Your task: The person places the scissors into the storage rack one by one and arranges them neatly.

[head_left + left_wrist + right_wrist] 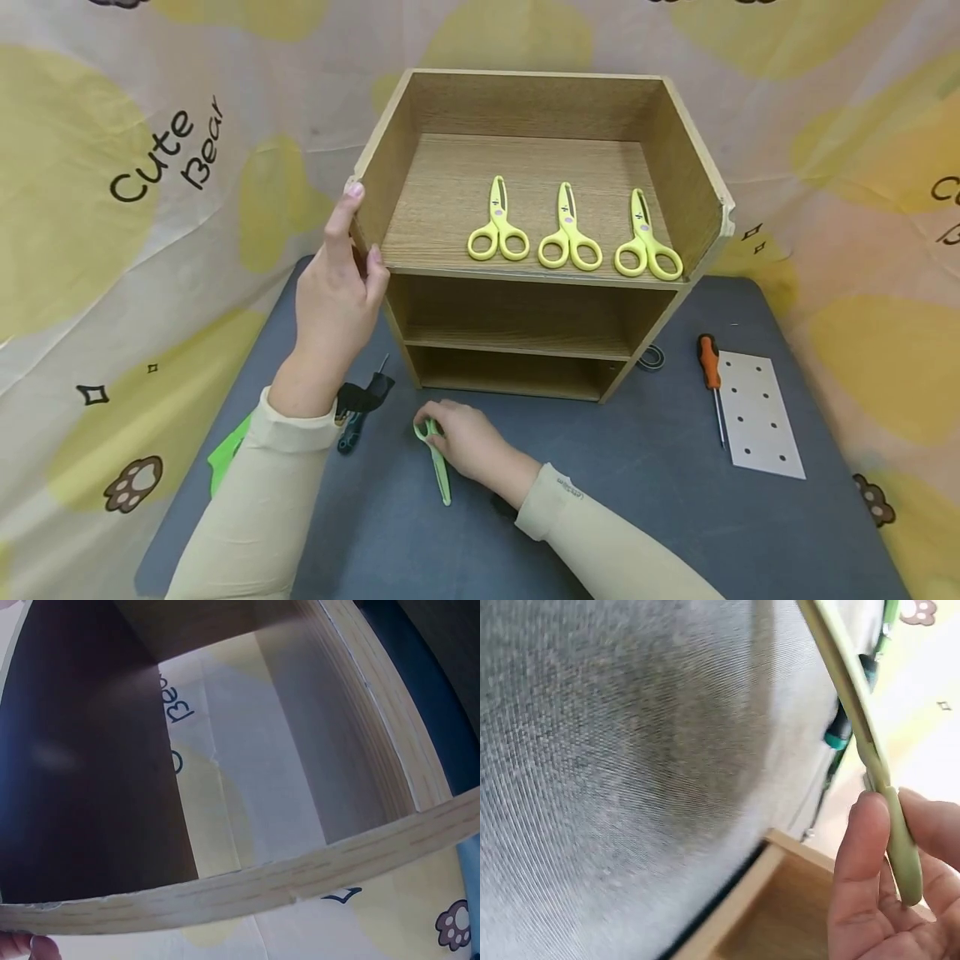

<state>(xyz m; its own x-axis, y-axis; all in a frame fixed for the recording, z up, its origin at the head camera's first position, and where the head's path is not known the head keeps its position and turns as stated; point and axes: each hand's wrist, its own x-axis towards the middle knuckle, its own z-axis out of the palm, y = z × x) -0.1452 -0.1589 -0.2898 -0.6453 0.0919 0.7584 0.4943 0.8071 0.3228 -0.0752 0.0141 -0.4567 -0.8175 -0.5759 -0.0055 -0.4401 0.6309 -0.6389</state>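
Note:
A small wooden shelf [525, 321] stands on the table, its top compartment open upward. Three pairs of yellow scissors lie in a row there: left scissors [497, 227], middle scissors [567, 237] and right scissors [645, 246], handles toward the front. My left hand [335, 287] holds the shelf's left side panel by its front edge; its fingertips [41, 948] peek in at the bottom of the left wrist view. In front of the shelf, my right hand [472, 442] pinches a green pair of scissors [440, 471] by the handles, blades pointing toward me. The right wrist view shows thumb and finger on these scissors [904, 851].
Left of the shelf, a dark-handled screwdriver [351, 433] lies partly behind my left wrist, near a bright green item [225, 457]. On the right are an orange-handled screwdriver [708, 362], a white board with holes [761, 417] and a dark ring-shaped roll [651, 357].

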